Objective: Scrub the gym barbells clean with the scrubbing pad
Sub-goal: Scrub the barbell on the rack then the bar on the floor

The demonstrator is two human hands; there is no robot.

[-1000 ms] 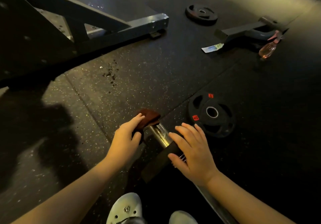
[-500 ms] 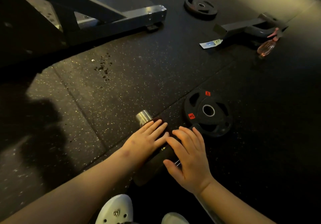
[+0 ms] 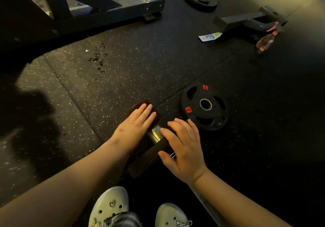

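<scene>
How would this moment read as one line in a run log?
left hand: flat, pressing scrubbing pad on barbell end | right hand: open, resting on barbell

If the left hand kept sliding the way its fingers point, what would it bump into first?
Mostly bare rubber floor. The left hand, flat on the scrubbing pad, points up and right, narrowly missing the weight plate. Farther on it may reach the small tube, though depth is unclear.
</scene>
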